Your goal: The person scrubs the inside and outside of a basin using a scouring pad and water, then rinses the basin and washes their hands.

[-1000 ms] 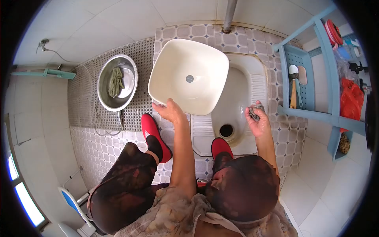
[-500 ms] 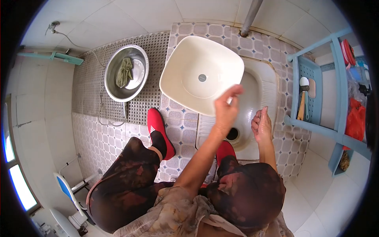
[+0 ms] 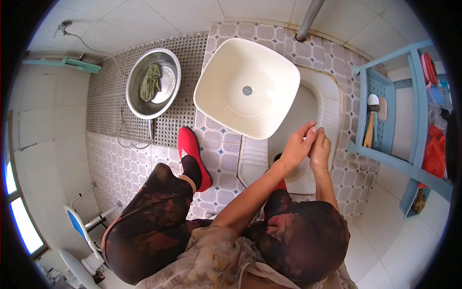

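My left hand and my right hand meet at the fingertips above the squat toilet. Both have curled fingers, and whatever may lie between them is hidden. Just left of my hands, a large cream plastic basin rests partly over the toilet, holding no water that I can see. A grey round mark sits in the middle of its bottom. Farther left stands a steel basin with a crumpled olive-green cloth in it.
A blue shelf rack on the right holds a wooden-handled brush and a red plastic bag. A grey pipe rises at the back wall. My red shoe is on the tiles, near a perforated mat.
My left hand has come back toward me and to the right, from beside the cream basin's rim to my right hand. A small white spot at its fingers no longer shows.
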